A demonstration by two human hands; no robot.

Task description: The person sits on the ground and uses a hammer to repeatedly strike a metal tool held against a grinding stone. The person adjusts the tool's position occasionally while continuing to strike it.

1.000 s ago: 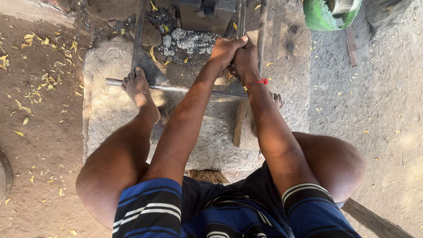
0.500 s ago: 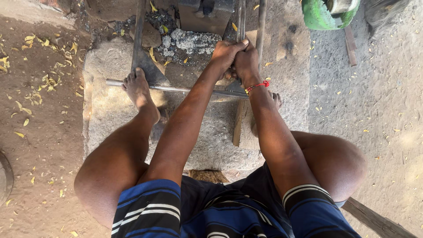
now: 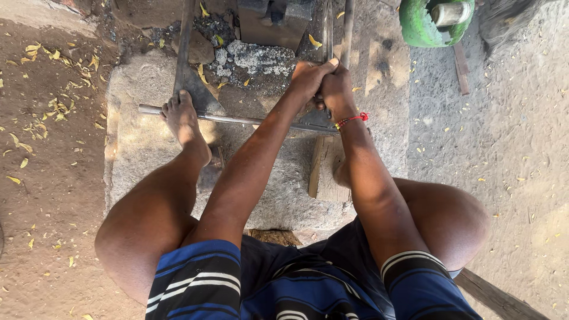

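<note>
While the person sits low with both knees bent, the two hands meet at the far side of a rough grey stone slab. The left hand and the right hand are both curled tight around a thin dark metal strip, one pressed against the other. The strip stands up and away from the hands, and its top end is cut off by the edge of the view. Just beside it runs a second thin bar, also cut off. A red thread band sits on the right wrist.

A long round metal rod lies flat across the stone. The bare left foot rests on it near its left end. Its right end goes under the hands, so I cannot see where it stops. A pale wooden block lies on the slab below the wrists, partly hidden by the right arm.

Lumpy grey ash is heaped beyond the rod, next to a dark metal block. A green round pot stands on the sandy ground at the top right. Small yellow dry leaves dot the brown dirt on the left.
</note>
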